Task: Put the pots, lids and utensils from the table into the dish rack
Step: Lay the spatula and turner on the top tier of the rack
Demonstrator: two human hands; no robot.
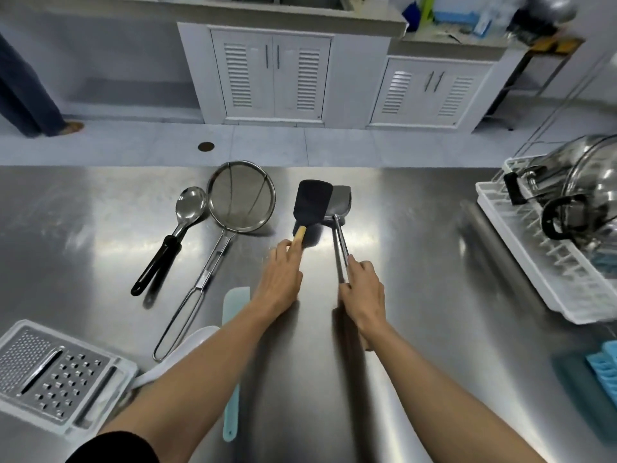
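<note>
My left hand grips the wooden handle of a black spatula, whose blade is lifted slightly off the steel table. My right hand is closed on the metal handle of a steel turner lying just right of the spatula. To the left lie a mesh strainer and a steel spoon with a black handle. A pale teal spatula and a white spoon lie partly under my left forearm. The white dish rack at the right holds steel pots and a glass lid.
A grater on a white box sits at the near left corner. A blue cloth or mat lies near the right edge. Beyond the table's far edge are white cabinets, and a person's legs stand at the far left.
</note>
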